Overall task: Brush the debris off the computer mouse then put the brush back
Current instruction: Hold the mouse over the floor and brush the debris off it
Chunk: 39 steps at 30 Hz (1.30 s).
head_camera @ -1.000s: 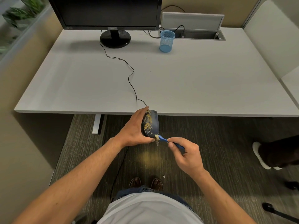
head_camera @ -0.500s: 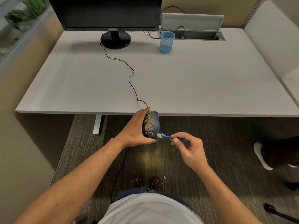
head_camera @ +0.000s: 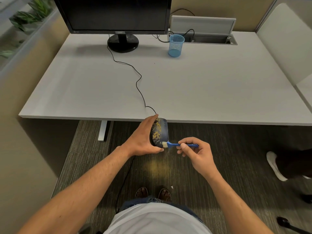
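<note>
Mouse [head_camera: 160, 132] is held at frame centre, just below the near edge of the desk [head_camera: 219, 92], over the carpet [head_camera: 236, 157]. Left hand [head_camera: 143, 141] is closed around the mouse from its left side, with the thumb under the lower end. Mouse is tilted on edge. Yellow debris [head_camera: 156, 132] covers the left part of its visible face; the right part is clear. Right hand [head_camera: 196, 153] pinches the blue brush [head_camera: 179, 144] by the handle between thumb and fingers. Brush lies horizontal, its pale bristles touching the lower end of the mouse. Yellow dust patch [head_camera: 158, 166] lies on the carpet directly below. Cable [head_camera: 135, 70] runs from the mouse up the desk toward the monitor [head_camera: 116, 14]. Blue cup [head_camera: 176, 45] stands at upper centre, right of the monitor base.
</note>
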Available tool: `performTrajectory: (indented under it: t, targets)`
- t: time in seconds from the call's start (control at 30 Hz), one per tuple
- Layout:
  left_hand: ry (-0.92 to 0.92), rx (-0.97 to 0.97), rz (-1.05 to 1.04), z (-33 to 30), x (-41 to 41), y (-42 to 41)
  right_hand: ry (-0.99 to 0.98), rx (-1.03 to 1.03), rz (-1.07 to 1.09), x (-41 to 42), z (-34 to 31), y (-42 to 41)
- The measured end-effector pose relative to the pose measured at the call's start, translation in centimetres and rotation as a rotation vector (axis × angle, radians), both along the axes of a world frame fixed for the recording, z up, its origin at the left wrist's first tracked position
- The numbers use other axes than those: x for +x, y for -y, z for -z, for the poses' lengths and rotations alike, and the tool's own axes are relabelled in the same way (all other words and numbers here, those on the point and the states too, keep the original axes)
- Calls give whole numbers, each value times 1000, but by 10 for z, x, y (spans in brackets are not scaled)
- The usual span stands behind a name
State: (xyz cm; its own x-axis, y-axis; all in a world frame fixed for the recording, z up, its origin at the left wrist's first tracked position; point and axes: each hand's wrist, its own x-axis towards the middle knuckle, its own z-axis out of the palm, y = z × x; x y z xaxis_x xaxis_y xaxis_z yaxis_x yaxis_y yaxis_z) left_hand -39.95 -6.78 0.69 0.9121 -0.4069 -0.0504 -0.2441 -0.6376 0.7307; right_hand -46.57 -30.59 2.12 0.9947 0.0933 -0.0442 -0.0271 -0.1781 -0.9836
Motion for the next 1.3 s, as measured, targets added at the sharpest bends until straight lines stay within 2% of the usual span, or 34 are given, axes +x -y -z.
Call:
performTrajectory:
  t: [0.33, 0.67, 0.8, 1.17, 1.3]
  targets:
    - [-13, 1, 7, 3, -2, -4, 18, -24, 106, 24, -14, 9]
    - [5, -10, 25, 1, -3, 2, 338, -553, -21, 67, -26, -24]
    - [4, -10, 19, 1, -2, 0, 414, -666, -156, 64, -28, -27]
    - [3, 16, 16, 5, -2, -5, 434, -701, -271, 19, -36, -18]
    - [7, 23, 19, 6, -1, -4, 448, -652, -216, 17, -40, -17]
